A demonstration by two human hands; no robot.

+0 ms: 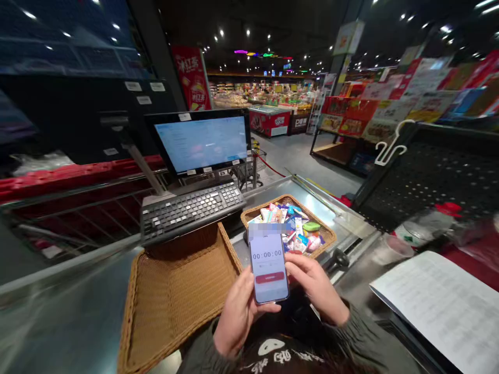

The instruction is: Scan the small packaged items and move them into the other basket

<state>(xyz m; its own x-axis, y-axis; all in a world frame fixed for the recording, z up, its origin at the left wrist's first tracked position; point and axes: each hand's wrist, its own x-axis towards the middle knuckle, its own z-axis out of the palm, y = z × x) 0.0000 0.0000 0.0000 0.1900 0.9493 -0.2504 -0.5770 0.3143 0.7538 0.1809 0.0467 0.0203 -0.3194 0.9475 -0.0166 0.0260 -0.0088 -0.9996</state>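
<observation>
I hold a smartphone (267, 265) upright in front of me with both hands. Its screen shows a timer at 00:00:00 above a red button. My left hand (236, 311) wraps the phone's left and lower edge, thumb near the bottom of the screen. My right hand (314, 283) grips the right edge from behind. Just beyond the phone, a wicker basket (286, 200) full of several small colourful packets sits on the steel checkout counter (78, 322). An empty wicker basket (175, 291) lies to the left, close to my left hand.
A black keyboard (191, 210) and a lit monitor (202, 143) stand behind the empty basket. A printed sheet (440, 306) lies at the right, near a black perforated panel (436, 176) with a white hook. Red shopping baskets line the left; store shelves fill the background.
</observation>
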